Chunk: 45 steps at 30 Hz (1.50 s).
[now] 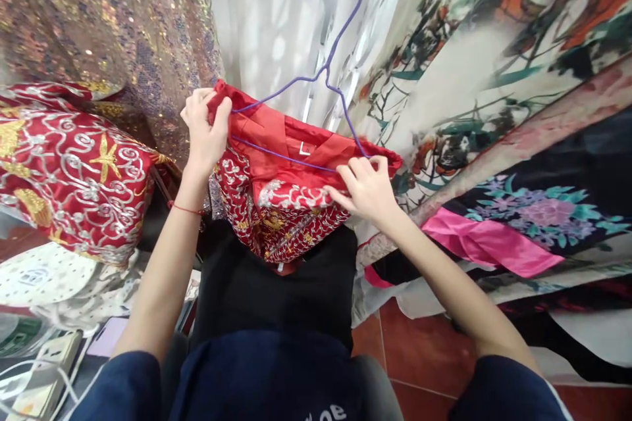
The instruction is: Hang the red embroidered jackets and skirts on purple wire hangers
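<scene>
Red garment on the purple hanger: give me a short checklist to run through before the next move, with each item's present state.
1. Left hand grips the red garment at its shoulder corner: ok.
2. Right hand rests on the other shoulder, by the end of the hanger: ok.
3. Hanger ends sit inside both shoulders: cannot tell, cloth covers them.
4. Hanger hook is free, caught on nothing: ok.
5. Garment hangs clear of the floor tiles: ok.
6. Garment buttoned or fastened: cannot tell.

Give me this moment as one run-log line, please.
left hand: grips red garment | right hand: grips garment's other shoulder | purple hanger: inside garment
</scene>
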Each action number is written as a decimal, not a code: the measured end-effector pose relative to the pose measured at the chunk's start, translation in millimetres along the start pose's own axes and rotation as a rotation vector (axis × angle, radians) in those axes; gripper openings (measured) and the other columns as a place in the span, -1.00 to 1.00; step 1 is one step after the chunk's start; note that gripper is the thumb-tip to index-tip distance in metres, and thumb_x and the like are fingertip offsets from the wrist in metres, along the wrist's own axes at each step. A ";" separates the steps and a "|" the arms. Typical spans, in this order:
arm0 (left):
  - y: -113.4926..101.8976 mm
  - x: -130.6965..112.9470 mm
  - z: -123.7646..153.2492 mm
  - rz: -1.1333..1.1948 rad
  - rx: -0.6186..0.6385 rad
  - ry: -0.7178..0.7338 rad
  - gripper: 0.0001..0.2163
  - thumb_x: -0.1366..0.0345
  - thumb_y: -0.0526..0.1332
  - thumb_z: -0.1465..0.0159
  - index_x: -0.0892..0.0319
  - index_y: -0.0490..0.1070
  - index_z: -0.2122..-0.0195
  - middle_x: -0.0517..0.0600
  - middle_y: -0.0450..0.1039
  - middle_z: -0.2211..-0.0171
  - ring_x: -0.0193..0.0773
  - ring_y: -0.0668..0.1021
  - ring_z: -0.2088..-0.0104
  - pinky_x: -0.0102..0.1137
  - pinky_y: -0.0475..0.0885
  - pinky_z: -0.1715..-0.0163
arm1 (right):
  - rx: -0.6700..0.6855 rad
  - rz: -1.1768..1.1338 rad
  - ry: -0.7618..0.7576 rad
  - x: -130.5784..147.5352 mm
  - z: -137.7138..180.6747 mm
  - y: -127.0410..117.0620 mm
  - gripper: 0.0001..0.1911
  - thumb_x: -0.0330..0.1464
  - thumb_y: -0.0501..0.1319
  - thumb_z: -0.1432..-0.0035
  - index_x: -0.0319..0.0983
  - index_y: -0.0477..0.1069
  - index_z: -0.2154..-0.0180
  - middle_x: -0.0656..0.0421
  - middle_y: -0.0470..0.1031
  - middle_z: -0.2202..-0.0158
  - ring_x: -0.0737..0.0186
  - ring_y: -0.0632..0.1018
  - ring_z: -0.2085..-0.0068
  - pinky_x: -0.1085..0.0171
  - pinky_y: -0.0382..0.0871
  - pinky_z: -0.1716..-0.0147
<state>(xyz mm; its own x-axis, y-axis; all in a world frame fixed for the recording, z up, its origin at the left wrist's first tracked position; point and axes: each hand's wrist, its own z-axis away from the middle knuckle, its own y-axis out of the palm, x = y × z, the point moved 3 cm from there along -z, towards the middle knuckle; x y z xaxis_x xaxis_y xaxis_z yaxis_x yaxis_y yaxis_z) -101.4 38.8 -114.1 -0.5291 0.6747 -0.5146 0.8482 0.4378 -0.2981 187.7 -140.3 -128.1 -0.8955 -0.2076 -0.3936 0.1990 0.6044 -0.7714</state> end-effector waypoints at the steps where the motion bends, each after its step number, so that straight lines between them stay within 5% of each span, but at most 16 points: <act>1: -2.8 -7.3 2.6 -0.038 -0.019 -0.005 -0.71 0.00 0.08 -0.39 0.06 0.43 0.10 0.09 0.45 0.03 0.00 0.45 -0.07 0.03 0.25 -0.18 | 0.035 -0.019 0.008 6.7 -3.0 -1.3 -0.42 0.02 -0.06 -0.39 -0.32 0.48 0.16 -0.05 0.54 0.24 -0.01 0.47 0.18 0.05 0.14 0.07; 5: -8.6 -26.8 11.2 -0.154 -0.035 0.003 -0.72 0.00 0.12 -0.35 0.10 0.42 0.28 0.11 0.46 0.07 0.03 0.45 -0.07 0.03 0.23 -0.19 | 0.255 -0.138 0.043 31.4 -5.0 -2.4 -0.35 0.12 0.03 -0.31 -0.36 0.47 0.17 0.01 0.56 0.42 0.06 0.53 0.35 0.13 0.17 0.15; 9: -10.1 -30.1 16.8 -0.195 -0.042 -0.004 -0.71 0.01 0.09 -0.36 0.11 0.40 0.33 0.10 0.47 0.12 0.01 0.47 -0.03 0.01 0.24 -0.17 | 0.429 -0.228 0.017 33.8 -7.7 -5.8 -0.57 -0.06 0.12 -0.36 -0.30 0.50 0.24 0.06 0.59 0.47 0.14 0.54 0.43 0.21 0.19 0.27; 11: -8.7 -29.5 19.2 -0.180 -0.051 -0.007 -0.71 0.02 0.06 -0.38 0.10 0.41 0.31 0.08 0.47 0.16 -0.01 0.48 0.01 -0.01 0.26 -0.14 | 0.289 -0.325 -0.009 25.5 -17.0 -14.5 -0.66 -0.17 0.11 -0.40 -0.24 0.50 0.28 0.12 0.59 0.46 0.21 0.53 0.45 0.26 0.19 0.36; 16: -3.8 -29.2 26.7 -0.017 -0.082 0.019 -0.67 0.00 0.00 -0.41 0.08 0.40 0.30 0.06 0.44 0.27 -0.06 0.48 0.16 -0.06 0.29 -0.04 | -0.477 -0.301 0.003 1.1 -45.0 -33.1 -0.73 -0.35 0.06 -0.40 -0.19 0.52 0.25 0.18 0.49 0.53 0.30 0.40 0.52 0.27 0.22 0.45; 21: -8.2 -33.8 31.9 -0.027 -0.091 0.022 -0.61 -0.02 -0.08 -0.45 0.08 0.39 0.29 0.05 0.45 0.26 -0.11 0.48 0.20 -0.12 0.32 0.02 | -0.626 -0.183 -0.053 -7.7 -77.2 -18.9 -0.67 -0.35 0.01 -0.38 -0.12 0.53 0.31 0.23 0.27 0.64 0.32 0.26 0.58 0.25 0.10 0.55; 27: -7.7 -46.4 29.5 -0.003 -0.067 -0.009 -0.61 -0.03 -0.09 -0.46 0.08 0.38 0.26 0.02 0.47 0.24 -0.16 0.49 0.17 -0.18 0.33 0.01 | -0.504 -0.283 -0.008 -25.6 -111.4 -16.3 -0.60 -0.16 -0.02 -0.43 -0.14 0.53 0.25 0.18 0.36 0.58 0.26 0.37 0.53 0.21 0.21 0.47; 31: -8.5 -51.8 21.5 0.220 -0.096 -0.147 -0.65 0.00 -0.02 -0.46 0.09 0.34 0.34 -0.04 0.41 0.35 -0.27 0.46 0.31 -0.31 0.39 0.20 | -0.386 -0.256 -0.130 -7.0 -121.7 -6.4 -0.59 -0.05 0.10 -0.38 -0.19 0.50 0.31 0.22 0.45 0.56 0.33 0.41 0.53 0.27 0.21 0.48; 37: -16.4 -56.4 11.8 0.289 -0.016 -0.120 -0.71 0.15 0.15 -0.39 0.11 0.37 0.47 -0.06 0.39 0.38 -0.31 0.45 0.33 -0.32 0.42 0.20 | -0.369 -0.213 -0.233 26.3 -139.6 4.3 -0.63 -0.27 0.00 -0.47 -0.20 0.48 0.31 0.21 0.46 0.54 0.33 0.40 0.52 0.27 0.17 0.49; 45: -23.4 -56.2 9.2 0.194 0.183 0.016 -0.78 0.33 0.18 -0.28 0.04 0.51 0.08 -0.01 0.54 0.06 -0.19 0.56 0.08 -0.21 0.49 -0.02 | -0.378 -0.181 -0.275 28.7 -159.4 -7.6 -0.62 -0.26 -0.06 -0.49 -0.22 0.50 0.18 0.17 0.47 0.45 0.31 0.45 0.44 0.28 0.22 0.46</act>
<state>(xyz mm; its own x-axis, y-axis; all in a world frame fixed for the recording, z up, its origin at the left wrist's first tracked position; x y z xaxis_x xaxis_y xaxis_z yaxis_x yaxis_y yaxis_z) -91.3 -14.8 -85.7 -0.3554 0.7452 -0.5642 0.9233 0.1859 -0.3361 97.0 -28.2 -53.9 -0.7541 -0.4994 -0.4265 -0.1540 0.7657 -0.6244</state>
